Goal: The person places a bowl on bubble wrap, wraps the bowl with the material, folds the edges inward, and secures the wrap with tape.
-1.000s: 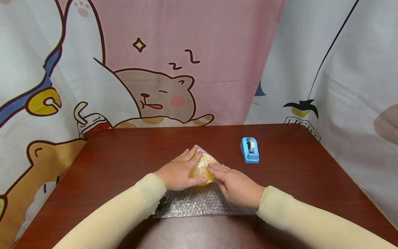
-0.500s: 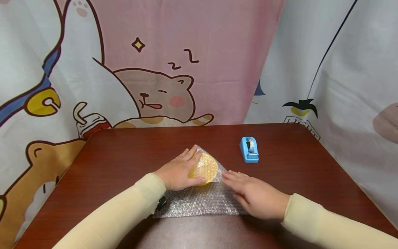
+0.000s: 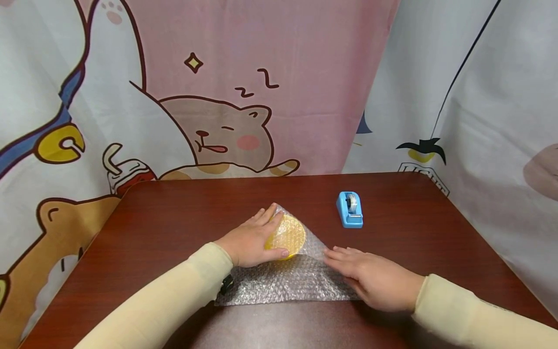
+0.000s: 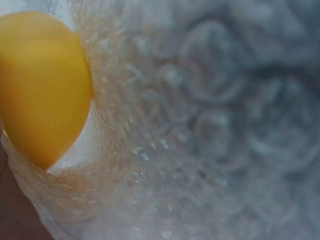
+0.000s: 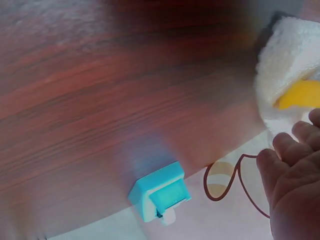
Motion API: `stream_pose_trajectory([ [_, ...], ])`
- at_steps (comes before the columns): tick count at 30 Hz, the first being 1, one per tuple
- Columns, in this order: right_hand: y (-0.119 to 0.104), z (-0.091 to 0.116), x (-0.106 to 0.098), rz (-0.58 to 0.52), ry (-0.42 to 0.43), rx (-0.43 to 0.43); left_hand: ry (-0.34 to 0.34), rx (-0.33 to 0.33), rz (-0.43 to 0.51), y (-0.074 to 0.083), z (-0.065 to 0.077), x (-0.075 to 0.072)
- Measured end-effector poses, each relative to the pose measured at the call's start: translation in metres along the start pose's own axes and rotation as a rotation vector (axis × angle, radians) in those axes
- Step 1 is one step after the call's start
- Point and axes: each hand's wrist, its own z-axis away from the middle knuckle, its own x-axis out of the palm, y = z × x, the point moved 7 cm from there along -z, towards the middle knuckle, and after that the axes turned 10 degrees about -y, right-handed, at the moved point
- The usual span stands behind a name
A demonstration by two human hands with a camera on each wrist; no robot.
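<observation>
On the table, a round yellow object (image 3: 289, 235) lies under a folded-over layer of clear bubble wrap (image 3: 283, 286). My left hand (image 3: 253, 242) presses on the covered object from the left, fingers spread and thumb along its near side. In the left wrist view, the object's smooth yellow side (image 4: 45, 85) shows through an opening in the wrap (image 4: 200, 150). My right hand (image 3: 377, 278) lies to the right with straight fingers, its fingertips at the slanting folded edge of the wrap. The right wrist view shows those extended fingers (image 5: 287, 147) close to the wrap and the yellow object.
A blue tape dispenser (image 3: 350, 211) with a roll of clear tape stands at the back right of the dark red wooden table (image 3: 183, 208). Behind the table's far edge hangs a cartoon-printed curtain (image 3: 322, 87).
My right hand has slid rightward and toward me, off the yellow object and along the fold, uncovering more of the flattened wrap. My left hand has stayed in place.
</observation>
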Motion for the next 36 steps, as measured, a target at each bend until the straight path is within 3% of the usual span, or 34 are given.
stream_pose_trajectory([
  [6, 0.007, -0.001, 0.008, -0.058, -0.111, 0.025, -0.004, 0.0, 0.003, 0.0, 0.0, 0.0],
  [17, 0.009, -0.005, 0.017, -0.061, -0.204, 0.047, -0.004, -0.002, 0.005, 0.0, 0.0, 0.0],
  [26, 0.006, -0.008, 0.02, 0.046, -0.176, 0.007, -0.007, -0.004, 0.004, 0.0, 0.0, 0.001],
  [36, 0.005, -0.009, 0.019, 0.079, -0.159, -0.019, -0.027, -0.02, -0.001, 0.0, 0.0, 0.001],
])
